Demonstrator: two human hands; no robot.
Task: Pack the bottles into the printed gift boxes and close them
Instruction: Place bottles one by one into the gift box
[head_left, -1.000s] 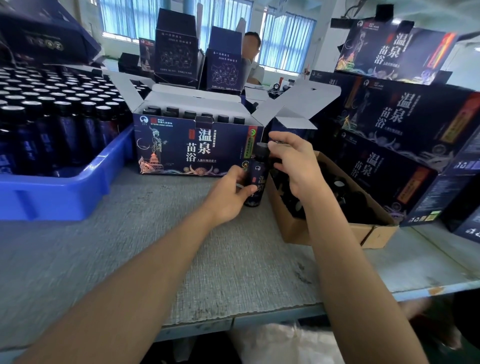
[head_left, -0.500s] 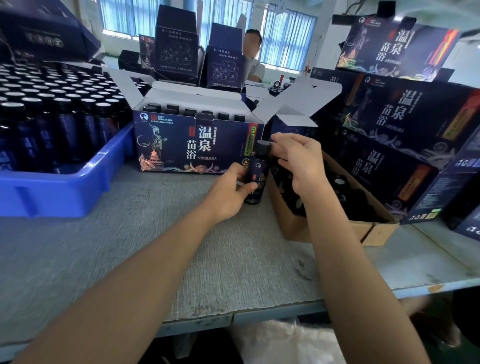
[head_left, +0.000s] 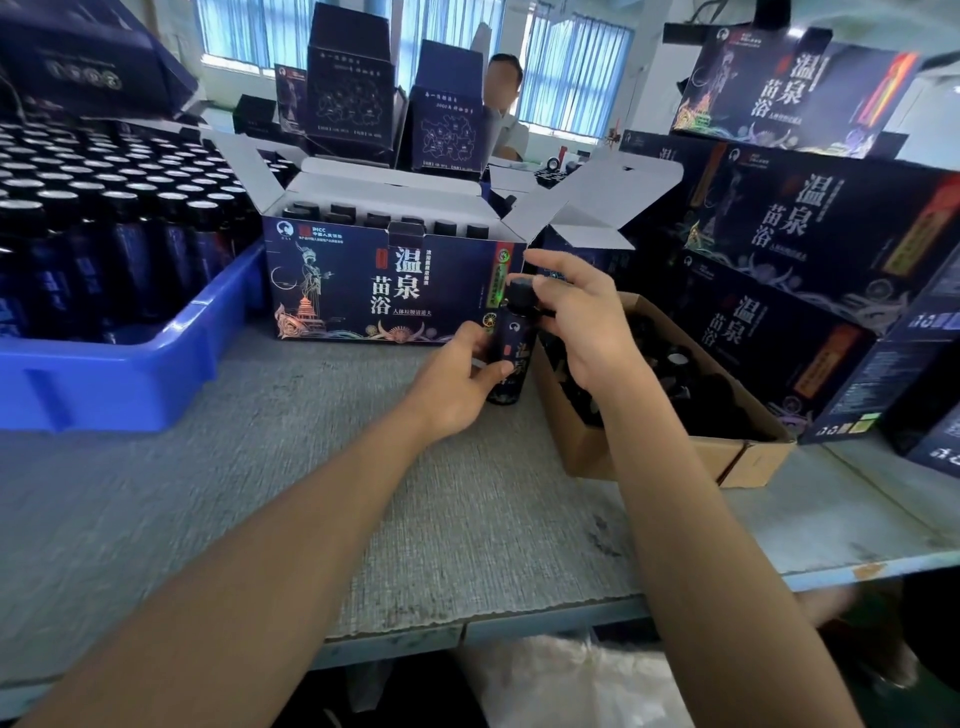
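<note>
My left hand (head_left: 457, 387) grasps the body of a dark bottle (head_left: 515, 358), with the thumb across the label and the fingers wrapped behind. My right hand (head_left: 587, 325) pinches the bottle's black cap (head_left: 520, 293) from the side, and the index finger stretches out above the cap. The bottle is upright, with its base down at the grey desk (head_left: 337, 509). From this angle I cannot tell whether it rests on the surface or is held just off it.

Just left of the bottle is an open printed gift box (head_left: 384, 291). Its white flaps are raised, and the black tops of packed bottles show in rows along its upper edge.

Just right of the bottle, under my right forearm, is an open brown cardboard carton (head_left: 670, 460) holding a dim heap of dark pieces.

At the far left a blue plastic tray (head_left: 119, 379) sits on the desk, filled with upright capped bottles. At the far right is a stack of closed gift boxes (head_left: 810, 234), tilted and piled on one another.

Behind the open gift box stand two tall dark cartons (head_left: 348, 98). A person (head_left: 506, 111) sits beyond them, in front of windows with blue blinds.
</note>
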